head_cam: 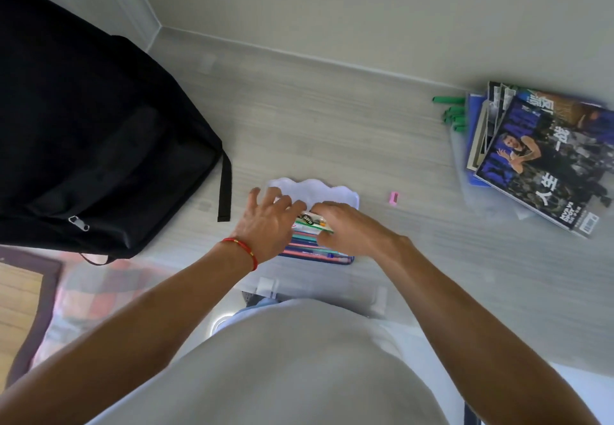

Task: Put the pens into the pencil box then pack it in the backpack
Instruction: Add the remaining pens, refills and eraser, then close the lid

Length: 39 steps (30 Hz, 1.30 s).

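Observation:
The pencil box lies open on the pale desk in front of me, its white scalloped lid folded back. Several pens in pink, teal and blue lie side by side in its dark-rimmed tray. My left hand rests over the tray's left side with fingers spread. My right hand presses down on the right side, fingers curled on a small white and green packet lying over the pens. The black backpack lies at the left, its zipper pull showing.
A stack of magazines sits at the right on a clear folder, with several green markers beside it. A small pink eraser lies right of the box. A backpack strap hangs near the box. A colourful rug shows lower left.

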Each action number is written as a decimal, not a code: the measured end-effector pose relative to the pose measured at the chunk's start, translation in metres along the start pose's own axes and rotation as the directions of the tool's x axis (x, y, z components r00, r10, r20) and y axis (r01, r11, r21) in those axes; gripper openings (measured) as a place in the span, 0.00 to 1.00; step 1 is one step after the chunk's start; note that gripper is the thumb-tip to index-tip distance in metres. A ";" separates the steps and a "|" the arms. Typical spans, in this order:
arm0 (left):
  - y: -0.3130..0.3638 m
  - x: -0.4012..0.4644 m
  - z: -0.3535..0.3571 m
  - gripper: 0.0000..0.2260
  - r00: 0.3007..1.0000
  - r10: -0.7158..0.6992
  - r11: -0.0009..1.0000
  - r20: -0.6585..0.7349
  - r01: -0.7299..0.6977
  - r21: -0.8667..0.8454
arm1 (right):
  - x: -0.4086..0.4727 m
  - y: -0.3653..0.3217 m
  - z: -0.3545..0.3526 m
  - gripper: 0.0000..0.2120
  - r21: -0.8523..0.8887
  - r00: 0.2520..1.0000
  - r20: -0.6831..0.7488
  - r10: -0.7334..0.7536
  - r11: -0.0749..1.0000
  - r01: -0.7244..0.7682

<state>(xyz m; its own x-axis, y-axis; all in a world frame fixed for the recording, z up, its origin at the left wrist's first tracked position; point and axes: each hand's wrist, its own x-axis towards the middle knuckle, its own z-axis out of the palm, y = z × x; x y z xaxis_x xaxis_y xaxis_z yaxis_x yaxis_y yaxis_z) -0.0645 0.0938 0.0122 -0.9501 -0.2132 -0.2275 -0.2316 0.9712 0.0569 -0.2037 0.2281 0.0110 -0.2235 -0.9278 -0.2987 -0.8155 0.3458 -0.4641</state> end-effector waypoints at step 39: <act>-0.034 -0.019 0.044 0.14 0.993 0.110 0.974 -0.045 -0.117 -0.193 | -0.054 -0.006 0.083 0.11 0.110 0.845 -0.439 0.305 0.952 -0.286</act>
<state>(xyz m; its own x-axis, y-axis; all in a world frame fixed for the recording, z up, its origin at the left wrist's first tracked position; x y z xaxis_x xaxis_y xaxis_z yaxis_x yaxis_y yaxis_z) -0.0298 0.0698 -0.0284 -0.9783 -0.1095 -0.1759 -0.1548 0.9505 0.2693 -0.1422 0.2873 -0.0390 -0.6717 -0.7403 -0.0282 -0.6534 0.6099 -0.4485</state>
